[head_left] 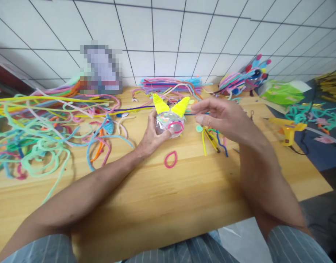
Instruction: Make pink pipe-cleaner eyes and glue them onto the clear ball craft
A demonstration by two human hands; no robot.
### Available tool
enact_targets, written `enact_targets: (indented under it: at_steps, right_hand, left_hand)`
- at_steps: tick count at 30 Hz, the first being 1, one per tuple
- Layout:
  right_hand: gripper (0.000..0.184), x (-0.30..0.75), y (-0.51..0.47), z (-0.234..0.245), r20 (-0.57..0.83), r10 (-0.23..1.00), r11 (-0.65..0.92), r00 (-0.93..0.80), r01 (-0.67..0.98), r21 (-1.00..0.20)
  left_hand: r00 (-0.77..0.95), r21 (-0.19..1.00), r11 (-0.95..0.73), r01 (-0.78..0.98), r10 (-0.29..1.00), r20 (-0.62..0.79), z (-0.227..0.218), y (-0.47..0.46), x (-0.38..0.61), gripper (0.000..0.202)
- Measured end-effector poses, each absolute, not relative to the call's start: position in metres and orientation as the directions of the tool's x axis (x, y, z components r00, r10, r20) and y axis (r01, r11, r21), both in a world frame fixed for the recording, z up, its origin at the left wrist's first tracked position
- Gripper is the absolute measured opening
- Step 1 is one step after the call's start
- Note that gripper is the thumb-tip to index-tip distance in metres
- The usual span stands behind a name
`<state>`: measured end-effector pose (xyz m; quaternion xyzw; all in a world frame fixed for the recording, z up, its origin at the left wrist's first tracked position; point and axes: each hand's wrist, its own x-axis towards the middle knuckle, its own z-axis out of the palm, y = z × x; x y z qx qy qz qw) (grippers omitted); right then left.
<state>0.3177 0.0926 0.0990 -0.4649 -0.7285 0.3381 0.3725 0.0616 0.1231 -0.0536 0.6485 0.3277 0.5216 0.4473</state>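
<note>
White tiles [168,34] stand behind the wooden table [146,199]. Clasped in the left hand [152,138] is a clear ball [161,126] with yellow ears [180,106]; whether coloured patches [165,117] lie inside is unclear. Right of this hovers the right hand [222,118], thumb and fingers parted. Just nearer than the left hand lies a pink loop [176,158].

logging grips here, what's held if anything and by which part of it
The left hand holds the clear ball by its left side, thumb across the front; the right hand appears empty.
</note>
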Motion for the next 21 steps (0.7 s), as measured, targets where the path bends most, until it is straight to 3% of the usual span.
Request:
enact_targets:
  at_steps: [10, 15, 21]
  right_hand:
    - [0.015, 0.285, 0.087, 0.086, 0.269, 0.914, 0.393, -0.303, 0.501, -0.771]
    - [0.008, 0.263, 0.082, 0.073, 0.266, 0.939, 0.343, -0.218, 0.546, -0.764]
    - [0.012, 0.253, 0.084, 0.061, 0.3, 0.943, 0.324, -0.142, 0.596, -0.735]
  left_hand:
    - [0.268, 0.931, -0.356, -0.083, 0.892, 0.365, -0.048, 0.121, 0.058, 0.096]
    - [0.276, 0.926, -0.367, -0.085, 0.884, 0.376, -0.048, 0.121, 0.059, 0.097]
    - [0.255, 0.926, -0.355, -0.126, 0.891, 0.376, -0.044, 0.117, 0.065, 0.094]
